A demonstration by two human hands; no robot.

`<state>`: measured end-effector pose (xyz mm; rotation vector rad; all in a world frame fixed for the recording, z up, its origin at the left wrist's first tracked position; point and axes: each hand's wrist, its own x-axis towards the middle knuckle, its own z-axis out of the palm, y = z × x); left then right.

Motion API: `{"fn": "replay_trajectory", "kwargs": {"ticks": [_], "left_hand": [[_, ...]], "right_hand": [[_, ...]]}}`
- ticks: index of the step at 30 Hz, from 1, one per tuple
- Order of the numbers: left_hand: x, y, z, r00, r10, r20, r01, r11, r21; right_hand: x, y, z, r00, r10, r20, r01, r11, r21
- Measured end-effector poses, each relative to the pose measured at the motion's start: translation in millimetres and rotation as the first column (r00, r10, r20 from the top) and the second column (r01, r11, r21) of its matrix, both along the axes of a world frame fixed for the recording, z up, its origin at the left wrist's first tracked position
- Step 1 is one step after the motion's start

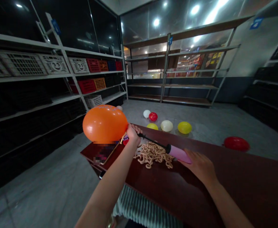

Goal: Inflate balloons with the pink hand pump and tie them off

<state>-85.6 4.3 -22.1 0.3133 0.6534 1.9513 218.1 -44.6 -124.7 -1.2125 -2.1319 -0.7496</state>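
An inflated orange balloon (pixel 105 124) extends leftward from my left hand (pixel 133 134), whose fingers are closed around its neck at the tip of a balloon pump. My right hand (pixel 199 164) is wrapped around the pink barrel of the balloon pump (pixel 180 154). The pump's black rod stretches between both hands, above the table. Beneath it lies a heap of beige, curled, worm-like pieces (pixel 153 154). A phone or tablet with a light edge (pixel 109 152) rests under the balloon, near small red and purple bits close to my left wrist.
The dark red-brown table (pixel 224 180) runs across to the right. White (pixel 167 126), yellow (pixel 184 127) and red balloons (pixel 236 143) lie on the grey floor beyond it. Shelves with crates (pixel 20 62) stand left; a metal rack (pixel 186 86) stands at the back.
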Motion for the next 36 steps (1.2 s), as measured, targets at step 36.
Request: {"fn": "replay_trajectory", "kwargs": {"ticks": [36], "left_hand": [[173.3, 24.8, 46.8, 0.930, -0.169, -0.326, 0.214, 0.971, 0.108]], "right_hand": [[-0.3, -3.2, 11.1, 0.838, -0.216, -0.501, 0.106, 0.965, -0.238]]}}
